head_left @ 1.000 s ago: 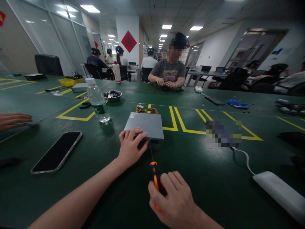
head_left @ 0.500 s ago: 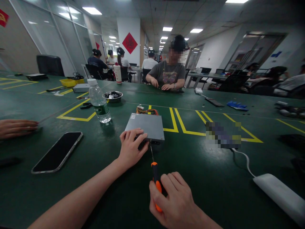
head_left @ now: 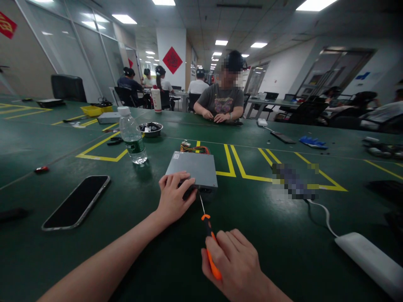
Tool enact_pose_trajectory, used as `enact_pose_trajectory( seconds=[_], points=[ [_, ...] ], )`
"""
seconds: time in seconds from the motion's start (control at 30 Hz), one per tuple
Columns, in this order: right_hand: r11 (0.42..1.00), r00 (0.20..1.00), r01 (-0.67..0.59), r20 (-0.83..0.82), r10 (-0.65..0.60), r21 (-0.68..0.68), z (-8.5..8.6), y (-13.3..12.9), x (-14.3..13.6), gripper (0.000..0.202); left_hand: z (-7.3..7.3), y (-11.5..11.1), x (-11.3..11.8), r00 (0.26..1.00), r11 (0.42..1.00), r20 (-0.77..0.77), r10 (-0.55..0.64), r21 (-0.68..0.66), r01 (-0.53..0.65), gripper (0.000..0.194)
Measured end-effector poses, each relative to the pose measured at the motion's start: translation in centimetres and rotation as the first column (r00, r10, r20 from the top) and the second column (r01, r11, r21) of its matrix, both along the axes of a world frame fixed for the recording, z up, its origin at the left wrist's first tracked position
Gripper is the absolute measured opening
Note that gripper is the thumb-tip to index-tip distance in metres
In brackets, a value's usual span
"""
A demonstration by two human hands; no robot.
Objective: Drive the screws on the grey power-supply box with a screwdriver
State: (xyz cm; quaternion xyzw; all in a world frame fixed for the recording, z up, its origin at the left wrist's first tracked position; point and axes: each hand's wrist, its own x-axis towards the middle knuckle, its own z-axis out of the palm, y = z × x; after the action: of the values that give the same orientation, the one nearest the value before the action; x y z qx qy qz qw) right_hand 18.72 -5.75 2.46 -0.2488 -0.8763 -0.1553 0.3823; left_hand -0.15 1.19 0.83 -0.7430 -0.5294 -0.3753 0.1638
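A grey metal computer power supply (head_left: 193, 167) lies flat on the green table, with a bundle of coloured cables (head_left: 192, 148) at its far side. My left hand (head_left: 176, 191) is closed over its near left corner, fingertips on the top and thumb at the near face. In my right hand (head_left: 234, 262) is a screwdriver (head_left: 213, 249) with an orange and black handle. Its thin shaft points away from me, the tip at the near face of the power supply beside my left thumb. Whether the tip sits in a screw is too small to tell.
Left of the power supply stand a water bottle (head_left: 134, 140) and a metal bowl (head_left: 151, 129) of small parts. A phone (head_left: 77, 202) lies nearer, at left. On the right are a white power strip (head_left: 367, 260) with its cord and a blue glove (head_left: 311, 141). A person (head_left: 220, 100) sits opposite.
My right hand and the screwdriver handle have shifted slightly right, and the fingers' grip has turned. Another person's hand has gone from the left edge, where a small red object now shows.
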Motion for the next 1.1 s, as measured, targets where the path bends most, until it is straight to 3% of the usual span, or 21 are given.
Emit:
enact_pose_trajectory(
  seconds=[0.33, 0.43, 0.63, 0.87, 1.1],
  points=[
    [0.999, 1.000, 0.004, 0.002, -0.004, -0.031, 0.7, 0.0, 0.0, 0.018, -0.2, 0.1, -0.1, 1.000, 1.000, 0.004, 0.005, -0.005, -0.005, 0.021],
    [0.999, 0.999, 0.012, -0.049, -0.013, -0.030, 0.5, 0.3, 0.2, 0.016, -0.2, 0.1, -0.1, 1.000, 1.000, 0.005, 0.001, -0.006, -0.001, 0.021],
    [0.999, 1.000, 0.014, 0.002, -0.014, -0.033, -0.1, 0.0, -0.3, 0.015, -0.1, 0.1, 0.0, 1.000, 1.000, 0.016, -0.001, -0.001, 0.001, 0.020],
    [0.999, 0.999, 0.031, 0.009, -0.030, -0.029, 0.8, 0.0, -0.2, 0.019, -0.2, 0.1, 0.0, 1.000, 1.000, 0.002, 0.003, 0.000, -0.003, 0.021],
    [0.999, 1.000, 0.009, 0.027, -0.008, -0.052, -0.7, -0.1, -0.3, 0.015, -0.2, 0.1, -0.1, 1.000, 1.000, 0.007, -0.003, -0.005, 0.003, 0.021]
  ],
)
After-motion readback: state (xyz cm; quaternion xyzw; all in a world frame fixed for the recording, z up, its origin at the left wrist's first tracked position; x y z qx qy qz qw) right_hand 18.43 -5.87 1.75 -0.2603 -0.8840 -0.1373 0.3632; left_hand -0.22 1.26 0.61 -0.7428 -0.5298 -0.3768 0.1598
